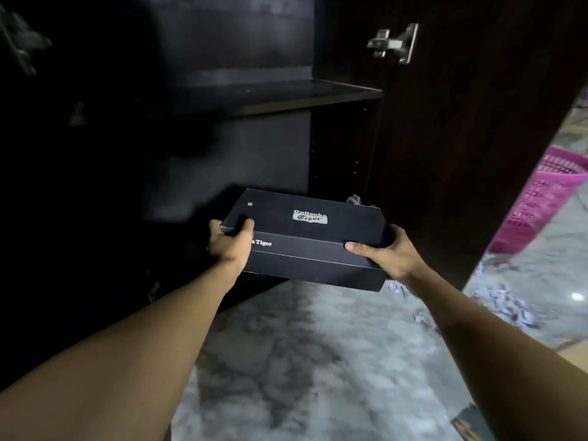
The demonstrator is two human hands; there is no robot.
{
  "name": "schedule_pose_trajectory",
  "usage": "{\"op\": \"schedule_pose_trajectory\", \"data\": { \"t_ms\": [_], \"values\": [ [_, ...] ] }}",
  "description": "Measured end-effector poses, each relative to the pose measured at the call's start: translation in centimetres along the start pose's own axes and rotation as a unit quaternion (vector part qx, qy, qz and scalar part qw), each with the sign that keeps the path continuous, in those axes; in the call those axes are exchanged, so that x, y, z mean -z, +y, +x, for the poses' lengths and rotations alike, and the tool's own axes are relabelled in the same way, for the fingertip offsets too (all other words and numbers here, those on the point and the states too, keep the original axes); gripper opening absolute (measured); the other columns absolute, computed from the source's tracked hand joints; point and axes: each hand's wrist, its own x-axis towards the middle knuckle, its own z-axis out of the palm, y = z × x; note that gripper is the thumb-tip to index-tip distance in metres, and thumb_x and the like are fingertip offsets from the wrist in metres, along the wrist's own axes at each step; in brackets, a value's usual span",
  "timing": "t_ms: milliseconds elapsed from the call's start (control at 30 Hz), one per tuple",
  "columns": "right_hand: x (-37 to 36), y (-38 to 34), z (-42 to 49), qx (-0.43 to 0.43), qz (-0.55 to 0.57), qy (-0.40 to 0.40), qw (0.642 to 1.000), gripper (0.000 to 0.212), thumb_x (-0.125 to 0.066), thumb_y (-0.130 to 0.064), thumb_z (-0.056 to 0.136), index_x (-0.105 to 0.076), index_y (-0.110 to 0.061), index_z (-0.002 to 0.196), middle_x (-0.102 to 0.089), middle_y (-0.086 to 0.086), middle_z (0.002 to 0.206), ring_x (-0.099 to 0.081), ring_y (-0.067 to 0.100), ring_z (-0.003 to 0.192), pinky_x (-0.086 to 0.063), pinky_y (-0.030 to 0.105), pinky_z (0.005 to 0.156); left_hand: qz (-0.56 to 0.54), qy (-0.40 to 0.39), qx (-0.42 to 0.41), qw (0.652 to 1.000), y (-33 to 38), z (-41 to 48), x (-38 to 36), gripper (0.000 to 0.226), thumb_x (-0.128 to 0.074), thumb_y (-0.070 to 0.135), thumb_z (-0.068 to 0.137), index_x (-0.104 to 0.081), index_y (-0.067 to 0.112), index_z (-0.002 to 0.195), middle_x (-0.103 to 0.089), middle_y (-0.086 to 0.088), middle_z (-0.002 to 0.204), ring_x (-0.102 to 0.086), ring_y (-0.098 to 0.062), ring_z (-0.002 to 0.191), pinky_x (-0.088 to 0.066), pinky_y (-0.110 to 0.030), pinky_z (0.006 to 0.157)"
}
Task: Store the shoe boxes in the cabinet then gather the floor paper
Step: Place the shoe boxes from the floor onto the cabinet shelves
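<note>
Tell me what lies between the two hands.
In the head view, only the black shoe box spans the gap: the left hand grips its left end and the right hand its right end, both holding it before the open cabinet.

I see a pink plastic basket (537, 198) on the marble floor (318, 361), right of the dark door.

1 shoe box (305, 240), 1 pink basket (537, 202)
</note>
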Motion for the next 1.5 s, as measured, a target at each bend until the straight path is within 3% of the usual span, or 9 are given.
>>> {"op": "schedule_pose_trajectory", "data": {
  "t_ms": [200, 333, 500, 633, 900, 1000, 1133, 1200, 1500],
  "values": [
    [-5.6, 1.8, 2.1, -0.002, 0.002, -0.073, 0.997, 0.099, -0.097, -0.043, 0.046, -0.047, -0.022, 0.128, -0.065, -0.009, 0.114, -0.067, 0.015, 0.103, -0.056, 0.042, 0.092, -0.026, 0.080, 0.037, 0.996, -5.1, 0.8, 2.7, 0.032, -0.073, 0.022, 0.084, -0.049, 0.010, 0.103, -0.056, -0.003, 0.095, -0.052, -0.017, 0.086, -0.034, -0.017, 0.069],
    [-8.9, 2.8, 4.2, -0.008, 0.018, -0.103, 0.995, 0.102, -0.098, -0.043, 0.041, -0.051, -0.017, 0.127, -0.067, -0.004, 0.116, -0.067, 0.018, 0.104, -0.055, 0.040, 0.093, -0.025, 0.086, 0.029, 0.996, -7.2, 2.4, 4.0, 0.043, -0.073, 0.019, 0.083, -0.051, 0.005, 0.117, -0.056, -0.002, 0.102, -0.055, -0.020, 0.093, -0.039, -0.025, 0.081],
    [-13.0, 3.6, 6.0, -0.012, 0.014, -0.117, 0.993, 0.091, -0.094, -0.027, 0.058, -0.042, -0.015, 0.131, -0.060, 0.000, 0.119, -0.061, 0.020, 0.108, -0.052, 0.033, 0.091, -0.018, 0.099, 0.044, 0.994, -9.5, 3.7, 5.3, 0.051, -0.071, 0.013, 0.084, -0.046, 0.003, 0.128, -0.056, -0.006, 0.114, -0.053, -0.018, 0.101, -0.038, -0.025, 0.086],
    [-15.7, 4.2, 7.3, -0.014, 0.020, -0.111, 0.994, 0.089, -0.092, -0.022, 0.063, -0.037, -0.018, 0.132, -0.057, 0.005, 0.122, -0.059, 0.024, 0.110, -0.052, 0.040, 0.097, -0.011, 0.094, 0.075, 0.993, -11.5, 4.9, 5.7, 0.060, -0.072, 0.013, 0.084, -0.043, 0.003, 0.135, -0.057, -0.012, 0.128, -0.056, -0.027, 0.117, -0.041, -0.028, 0.096],
    [-20.5, 5.0, 8.8, 0.017, -0.037, -0.009, 0.999, 0.094, -0.087, -0.031, 0.071, -0.034, -0.009, 0.146, -0.050, 0.011, 0.138, -0.051, 0.028, 0.125, -0.045, 0.035, 0.100, 0.180, 0.027, 0.066, 0.981, -13.5, 5.9, 5.4, 0.077, -0.053, 0.023, 0.099, -0.005, 0.003, 0.155, -0.015, -0.021, 0.161, -0.015, -0.034, 0.149, -0.015, -0.035, 0.119],
    [-21.3, 4.4, 8.2, 0.038, -0.086, 0.006, 0.996, 0.093, -0.082, -0.036, 0.076, -0.030, -0.009, 0.149, -0.042, 0.015, 0.145, -0.047, 0.033, 0.130, -0.043, 0.040, 0.102, 0.297, 0.009, 0.028, 0.954, -13.1, 4.5, 4.7, 0.081, -0.052, 0.029, 0.097, 0.001, 0.010, 0.156, 0.001, -0.023, 0.161, -0.005, -0.038, 0.149, -0.012, -0.039, 0.118],
    [-21.3, 5.2, 5.8, 0.092, -0.169, 0.069, 0.979, 0.083, -0.078, -0.041, 0.080, -0.034, -0.013, 0.145, -0.035, 0.016, 0.143, -0.047, 0.034, 0.126, -0.049, 0.045, 0.096, 0.513, -0.072, -0.062, 0.853, -13.0, 2.9, 3.8, 0.091, -0.052, 0.045, 0.092, 0.006, 0.017, 0.155, 0.013, -0.017, 0.161, 0.007, -0.039, 0.149, -0.007, -0.048, 0.122],
    [-21.3, 5.9, 5.3, 0.125, -0.202, 0.037, 0.971, 0.073, -0.076, -0.038, 0.082, -0.038, -0.016, 0.141, -0.037, 0.013, 0.140, -0.050, 0.031, 0.122, -0.052, 0.043, 0.093, 0.557, -0.131, -0.075, 0.817, -13.2, 2.8, 3.7, 0.094, -0.051, 0.047, 0.092, 0.011, 0.017, 0.155, 0.014, -0.016, 0.162, 0.012, -0.039, 0.149, -0.002, -0.052, 0.121],
    [-23.4, 5.2, 8.5, 0.134, -0.205, -0.125, 0.962, 0.072, -0.068, -0.029, 0.090, -0.031, -0.015, 0.151, -0.028, 0.011, 0.154, -0.036, 0.030, 0.139, -0.039, 0.048, 0.111, 0.571, -0.191, -0.014, 0.799, -12.3, 8.3, 3.8, 0.107, -0.060, 0.036, 0.089, 0.024, 0.017, 0.152, 0.032, -0.012, 0.158, 0.030, -0.034, 0.145, 0.001, -0.051, 0.122]
  ]
}}
